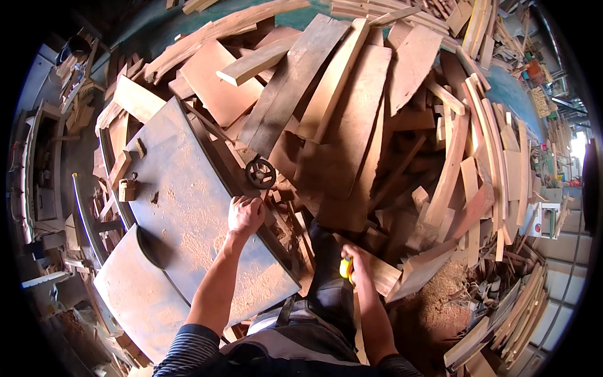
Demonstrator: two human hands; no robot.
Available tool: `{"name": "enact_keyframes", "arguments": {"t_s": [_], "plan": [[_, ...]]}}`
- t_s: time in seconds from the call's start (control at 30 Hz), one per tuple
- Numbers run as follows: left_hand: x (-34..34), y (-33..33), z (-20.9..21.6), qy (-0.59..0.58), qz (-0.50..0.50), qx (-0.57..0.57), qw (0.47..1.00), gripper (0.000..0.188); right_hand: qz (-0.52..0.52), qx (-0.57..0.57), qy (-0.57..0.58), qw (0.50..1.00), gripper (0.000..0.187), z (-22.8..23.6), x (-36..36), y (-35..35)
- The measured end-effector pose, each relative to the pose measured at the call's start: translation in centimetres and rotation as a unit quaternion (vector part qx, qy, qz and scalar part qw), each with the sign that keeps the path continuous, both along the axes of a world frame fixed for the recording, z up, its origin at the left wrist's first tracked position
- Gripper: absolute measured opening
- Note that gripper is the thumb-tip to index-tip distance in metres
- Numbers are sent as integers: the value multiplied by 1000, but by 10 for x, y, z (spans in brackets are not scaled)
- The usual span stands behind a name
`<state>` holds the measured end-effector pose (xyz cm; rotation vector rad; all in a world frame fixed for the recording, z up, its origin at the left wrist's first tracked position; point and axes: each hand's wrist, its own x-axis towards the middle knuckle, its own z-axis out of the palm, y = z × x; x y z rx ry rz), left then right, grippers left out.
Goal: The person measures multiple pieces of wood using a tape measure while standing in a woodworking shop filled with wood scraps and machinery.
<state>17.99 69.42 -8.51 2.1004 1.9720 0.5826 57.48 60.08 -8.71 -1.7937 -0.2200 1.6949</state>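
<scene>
My left hand [246,215] is closed at the right edge of a grey metal machine table [176,169], its fingers curled over the rim. Sawdust lies scattered across this tabletop. Just beyond that hand sits a black handwheel [260,173]. Low beside my leg, my right hand [358,264] grips a small yellow tape measure [346,267], partly covered by the fingers. A few small wood offcuts [127,190] rest on the table's far left part.
A large heap of boards and planks [342,119] fills the space ahead and to the right. Sawdust [443,295] is piled on the floor at lower right, near a stack of thin strips [521,314]. A metal rail [88,217] runs left of the table.
</scene>
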Motion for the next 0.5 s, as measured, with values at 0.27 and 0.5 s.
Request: {"name": "enact_keyframes", "arguments": {"t_s": [0.27, 0.5], "plan": [[4, 3, 7, -6, 3, 25, 1000, 7, 0, -61, -107, 992, 25, -139, -8, 139], [9, 11, 9, 24, -6, -22, 999, 7, 44, -72, -343, 936, 32, -174, -31, 177]]}}
